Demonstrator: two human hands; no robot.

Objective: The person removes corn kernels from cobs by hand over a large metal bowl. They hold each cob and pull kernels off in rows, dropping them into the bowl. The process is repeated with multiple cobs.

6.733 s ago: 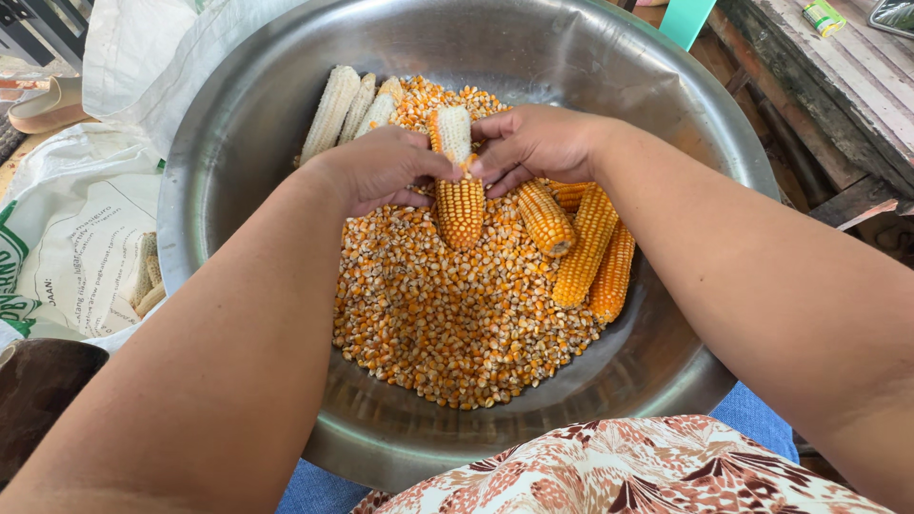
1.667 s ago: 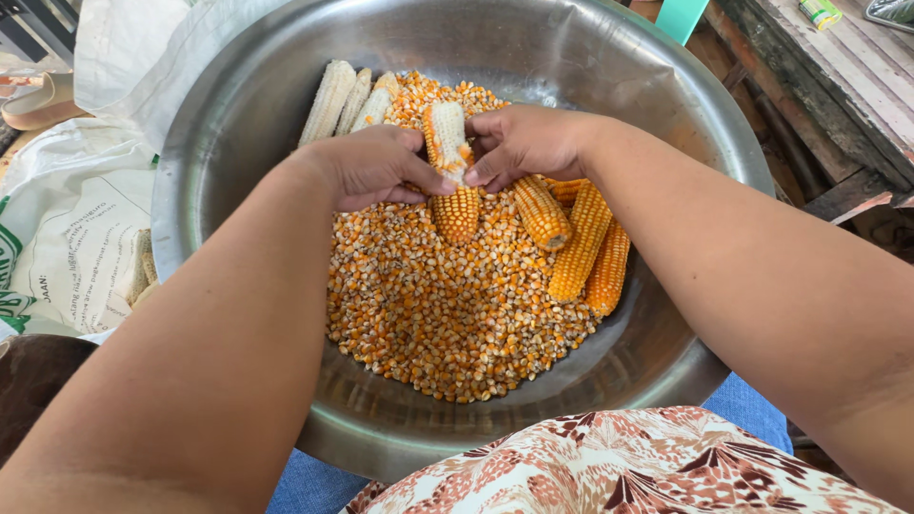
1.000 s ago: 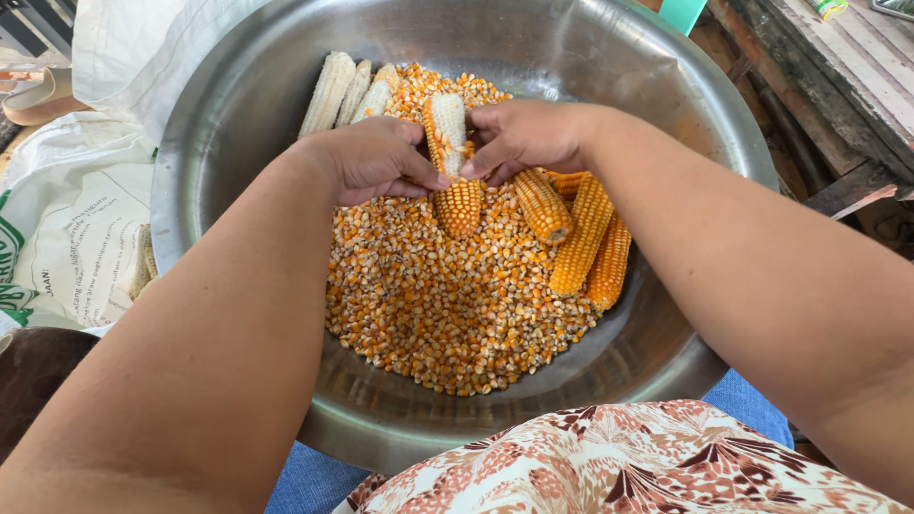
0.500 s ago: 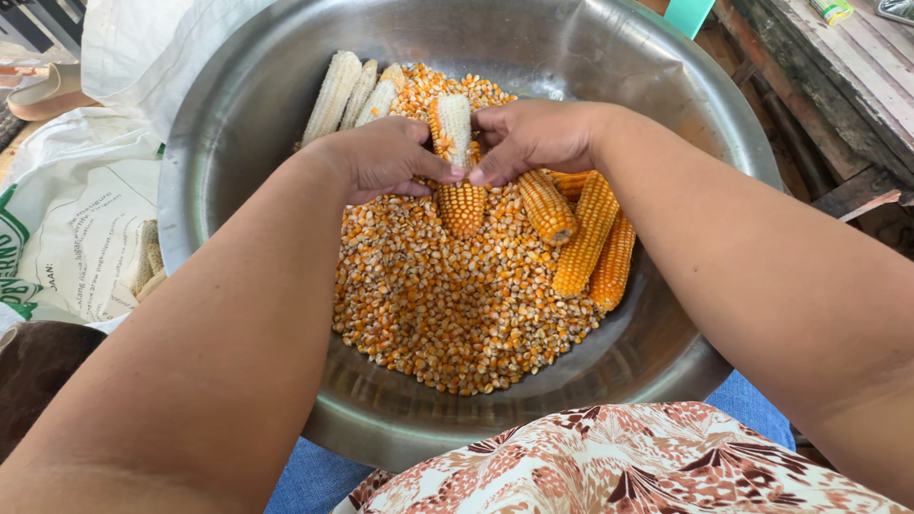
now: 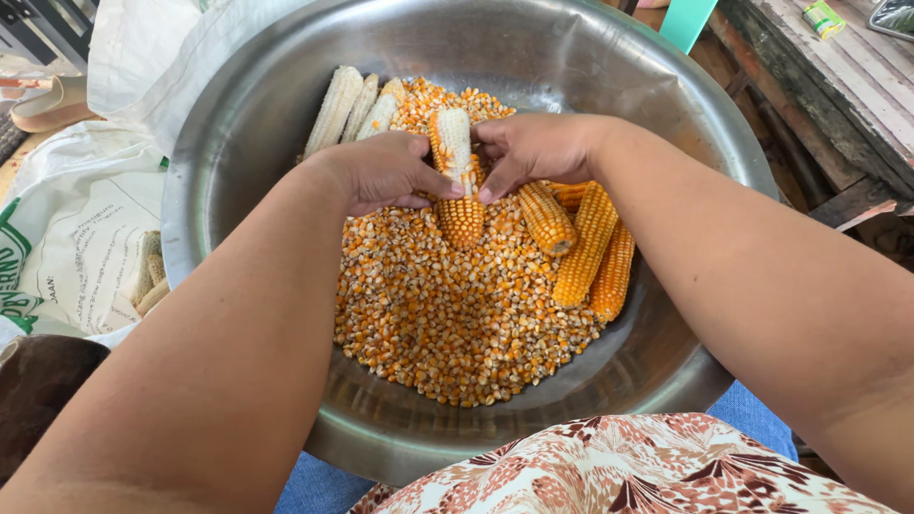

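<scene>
Gripping the half-stripped cob (image 5: 455, 176) over the steel basin (image 5: 657, 352), your left hand (image 5: 381, 171) and right hand (image 5: 533, 148) clamp fingers on it so loosened kernels (image 5: 447, 314) drop inside.

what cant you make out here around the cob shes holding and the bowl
- Head view: the middle of the half-stripped cob, hidden by the left hand and right hand.
- Bowl near rim, hidden by the forearms and patterned cloth.
- Sack contents, cut off by the left edge.

The basin (image 5: 238, 181) is brushed metal with a dull sheen. Kernels (image 5: 447, 314) look hard and glossy; bare cobs (image 5: 335, 109) are matt, rough, pitted. The sack (image 5: 86, 238) is woven plastic, the bench (image 5: 828, 86) weathered wood, the cloth (image 5: 619, 471) matt printed fabric.
</scene>
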